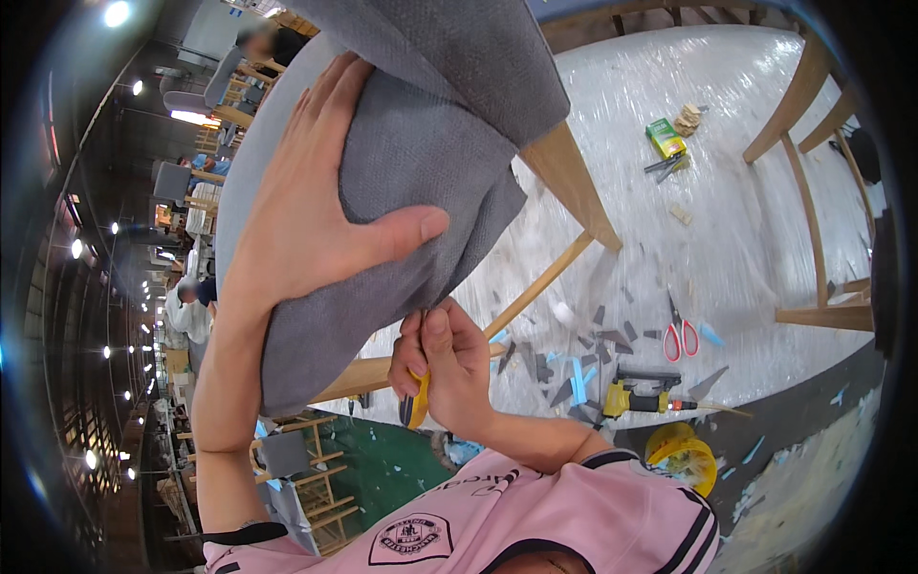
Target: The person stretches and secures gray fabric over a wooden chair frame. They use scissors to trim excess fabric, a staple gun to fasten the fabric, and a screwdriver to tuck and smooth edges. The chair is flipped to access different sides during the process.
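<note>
The chair (421, 143) stands tilted at the left part of the plastic-covered surface (708, 249), close to the near edge; its gray woven cloth (311, 349) is loose, folded and rumpled along the lower side, and its legs are plain pale wood; the left hand (316, 215) lies on the cloth with fingers spread flat; the right hand (448, 359) has its fingers curled round a yellow-and-black tool (416, 397), fingertips at the cloth's lower edge; a staple gun (636, 397) and scissors (681, 335) lie toward the surface's near edge.
</note>
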The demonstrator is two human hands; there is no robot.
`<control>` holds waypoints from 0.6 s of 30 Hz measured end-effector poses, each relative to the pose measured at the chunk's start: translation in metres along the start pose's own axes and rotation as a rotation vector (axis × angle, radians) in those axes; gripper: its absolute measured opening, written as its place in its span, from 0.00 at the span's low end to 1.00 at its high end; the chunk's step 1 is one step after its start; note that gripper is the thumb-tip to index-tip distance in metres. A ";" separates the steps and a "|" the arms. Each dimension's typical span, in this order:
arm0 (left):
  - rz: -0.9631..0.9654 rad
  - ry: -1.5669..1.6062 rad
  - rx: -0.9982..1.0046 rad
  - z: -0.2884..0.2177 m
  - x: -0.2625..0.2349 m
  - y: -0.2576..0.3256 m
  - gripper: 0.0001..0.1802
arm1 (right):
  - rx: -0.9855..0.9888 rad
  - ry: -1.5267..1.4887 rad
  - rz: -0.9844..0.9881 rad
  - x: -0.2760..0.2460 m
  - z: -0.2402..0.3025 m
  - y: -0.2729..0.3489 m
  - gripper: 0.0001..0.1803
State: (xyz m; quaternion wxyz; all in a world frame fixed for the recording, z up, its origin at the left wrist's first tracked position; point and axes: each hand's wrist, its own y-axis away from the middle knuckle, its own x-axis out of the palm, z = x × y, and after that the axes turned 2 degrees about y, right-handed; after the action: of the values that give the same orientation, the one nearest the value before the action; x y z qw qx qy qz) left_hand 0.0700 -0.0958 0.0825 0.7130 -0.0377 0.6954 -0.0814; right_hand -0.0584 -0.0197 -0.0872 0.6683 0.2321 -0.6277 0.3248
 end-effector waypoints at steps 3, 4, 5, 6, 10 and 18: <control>-0.014 0.033 0.039 0.004 0.000 0.000 0.67 | -0.047 0.161 -0.025 -0.020 -0.011 -0.002 0.19; -0.005 0.027 0.028 0.003 0.000 0.002 0.67 | -0.083 0.172 0.000 -0.026 -0.014 -0.004 0.19; 0.004 0.020 0.018 0.001 0.000 0.003 0.67 | -0.100 0.165 -0.012 -0.026 -0.019 0.000 0.19; 0.008 0.007 0.009 0.000 -0.001 0.003 0.67 | -0.119 0.158 -0.016 -0.022 -0.023 0.002 0.19; -0.016 0.012 0.021 0.005 0.001 0.000 0.67 | -0.088 0.113 -0.032 -0.010 -0.011 -0.006 0.20; -0.016 0.037 0.035 0.003 -0.001 0.002 0.67 | -0.165 0.310 -0.072 -0.030 -0.013 -0.002 0.19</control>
State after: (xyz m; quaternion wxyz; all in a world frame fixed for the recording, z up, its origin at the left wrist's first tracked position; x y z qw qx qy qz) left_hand 0.0733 -0.0935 0.0832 0.6999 -0.0294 0.7066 -0.0997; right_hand -0.0475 -0.0159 -0.1180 0.7850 0.1460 -0.5330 0.2798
